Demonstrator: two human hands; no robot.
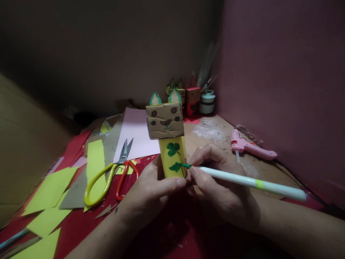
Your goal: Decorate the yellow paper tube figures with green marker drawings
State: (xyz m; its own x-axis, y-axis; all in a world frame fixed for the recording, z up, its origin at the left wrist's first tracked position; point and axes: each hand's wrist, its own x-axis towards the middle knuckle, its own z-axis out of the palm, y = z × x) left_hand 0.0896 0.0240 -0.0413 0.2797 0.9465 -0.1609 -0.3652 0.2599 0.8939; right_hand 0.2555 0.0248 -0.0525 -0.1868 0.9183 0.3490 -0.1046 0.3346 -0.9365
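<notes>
Probably light and crushable, the figure (166, 131) suits holding below its cardboard face (165, 121) (left fingers (172, 184) clasp it there; right fingers (204, 180) pinch the marker (245, 180)).

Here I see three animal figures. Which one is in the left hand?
The front figure, with green-edged ears: the left hand grips its yellow body. The red figure and the third figure stand behind, untouched.
</notes>
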